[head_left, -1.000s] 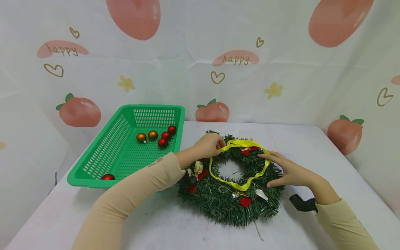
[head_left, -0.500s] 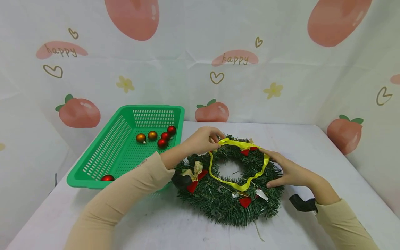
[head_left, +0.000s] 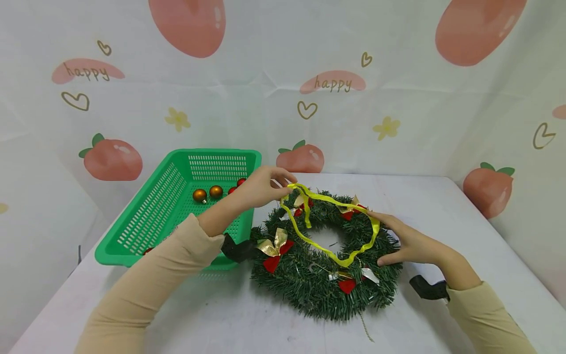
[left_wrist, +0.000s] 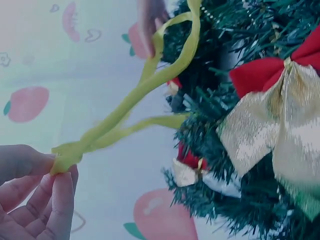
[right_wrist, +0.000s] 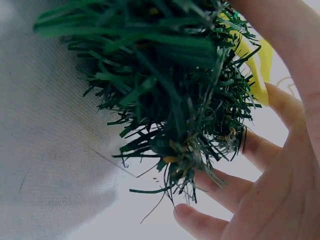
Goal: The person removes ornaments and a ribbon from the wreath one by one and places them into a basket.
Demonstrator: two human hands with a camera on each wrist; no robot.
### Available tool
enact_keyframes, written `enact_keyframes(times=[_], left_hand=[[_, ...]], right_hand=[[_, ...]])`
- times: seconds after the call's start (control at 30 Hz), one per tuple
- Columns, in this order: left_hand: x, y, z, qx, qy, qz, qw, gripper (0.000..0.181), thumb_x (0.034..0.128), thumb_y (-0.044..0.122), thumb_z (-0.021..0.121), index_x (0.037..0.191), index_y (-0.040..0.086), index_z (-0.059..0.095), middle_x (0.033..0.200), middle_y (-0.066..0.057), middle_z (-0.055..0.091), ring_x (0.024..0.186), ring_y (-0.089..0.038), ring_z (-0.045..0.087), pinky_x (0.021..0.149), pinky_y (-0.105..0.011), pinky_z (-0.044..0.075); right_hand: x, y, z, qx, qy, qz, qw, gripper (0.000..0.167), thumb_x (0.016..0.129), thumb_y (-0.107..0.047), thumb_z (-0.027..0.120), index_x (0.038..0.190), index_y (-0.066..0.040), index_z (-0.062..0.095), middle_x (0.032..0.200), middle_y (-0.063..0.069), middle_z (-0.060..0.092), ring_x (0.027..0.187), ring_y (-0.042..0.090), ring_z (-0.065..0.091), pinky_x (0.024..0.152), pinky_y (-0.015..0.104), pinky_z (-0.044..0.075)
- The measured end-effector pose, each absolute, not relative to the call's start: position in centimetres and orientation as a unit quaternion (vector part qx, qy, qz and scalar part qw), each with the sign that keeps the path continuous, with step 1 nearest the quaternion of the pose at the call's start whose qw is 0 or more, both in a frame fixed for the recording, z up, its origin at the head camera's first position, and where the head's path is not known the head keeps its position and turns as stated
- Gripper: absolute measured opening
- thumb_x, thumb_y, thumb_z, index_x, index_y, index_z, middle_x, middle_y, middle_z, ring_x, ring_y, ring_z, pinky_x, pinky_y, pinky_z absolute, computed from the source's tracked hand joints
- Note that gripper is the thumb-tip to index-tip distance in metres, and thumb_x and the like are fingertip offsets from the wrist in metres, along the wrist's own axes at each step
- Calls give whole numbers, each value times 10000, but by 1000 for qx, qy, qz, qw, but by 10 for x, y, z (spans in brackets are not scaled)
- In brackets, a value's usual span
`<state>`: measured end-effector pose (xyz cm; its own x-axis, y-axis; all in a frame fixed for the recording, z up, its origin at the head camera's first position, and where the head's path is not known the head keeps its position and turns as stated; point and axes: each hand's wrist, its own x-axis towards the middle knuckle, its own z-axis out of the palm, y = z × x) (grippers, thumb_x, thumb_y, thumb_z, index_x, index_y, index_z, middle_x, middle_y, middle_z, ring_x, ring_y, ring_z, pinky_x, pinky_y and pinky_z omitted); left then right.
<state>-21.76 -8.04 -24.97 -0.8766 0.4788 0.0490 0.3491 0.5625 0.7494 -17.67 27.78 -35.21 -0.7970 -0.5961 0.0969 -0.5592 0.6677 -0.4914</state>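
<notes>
A green tinsel wreath (head_left: 323, 290) lies on the white table, trimmed with red and gold bows (head_left: 274, 248). Over its centre runs a loop of yellow ribbon (head_left: 346, 262). My left hand (head_left: 264, 187) pinches the ribbon between thumb and fingertips above the wreath's far left side; the left wrist view shows this pinch closely. At the right edge of the wreath rests my right hand (head_left: 411, 243), fingers spread and nearly straight. One of its fingertips touches the ribbon, while other fingers lie against the tinsel in the right wrist view.
A green plastic basket (head_left: 128, 259) stands to the left, holding gold baubles (head_left: 200, 195) and red baubles, partly hidden by the left arm. Behind the table hangs a white cloth (head_left: 247, 98) printed with fruit. A thin cord (head_left: 366, 328) trails from the wreath's near edge.
My left hand has moved left and slightly up with the ribbon, stretching the loop and lifting it off the wreath's left side. The right hand has stayed nearly still.
</notes>
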Motion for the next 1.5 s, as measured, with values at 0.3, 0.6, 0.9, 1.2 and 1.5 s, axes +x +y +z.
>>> enact_keyframes(times=[0.3,0.6,0.9,1.2,1.5], left_hand=[[-216,-98,-243,218,876,426,64,261,910,98,578,1159,54,641,1043,-156,609,924,-287,662,706,-266,524],[-215,-105,-233,206,875,437,38,248,923,135,576,1146,59,656,1084,-145,622,912,-251,681,656,-259,494],[-216,-111,-224,164,874,457,27,279,931,171,573,1193,99,639,1164,-126,619,941,-277,669,827,-396,537],[-212,-109,-217,168,860,480,33,292,925,226,587,1193,123,643,1156,-133,658,900,-207,652,817,-320,488],[-206,-108,-204,182,838,513,30,295,910,267,607,1179,155,653,1076,-94,692,879,-165,635,934,-372,474]], right_hand=[[-177,278,-351,-311,913,-262,44,1027,702,-388,795,1487,-77,210,1486,216,271,1306,390,297,969,614,343],[-177,277,-352,-320,911,-260,36,1012,704,-380,795,1486,-95,220,1483,197,288,1311,332,297,965,593,352],[-177,277,-351,-305,905,-290,67,990,706,-366,795,1477,-104,231,1485,233,249,1319,428,256,983,687,295],[-176,275,-349,-307,905,-285,71,947,718,-344,792,1451,-51,269,1469,277,243,1312,486,260,946,697,322],[-175,275,-348,-302,906,-286,74,928,716,-317,798,1434,-21,291,1461,302,229,1311,514,246,931,706,322]])
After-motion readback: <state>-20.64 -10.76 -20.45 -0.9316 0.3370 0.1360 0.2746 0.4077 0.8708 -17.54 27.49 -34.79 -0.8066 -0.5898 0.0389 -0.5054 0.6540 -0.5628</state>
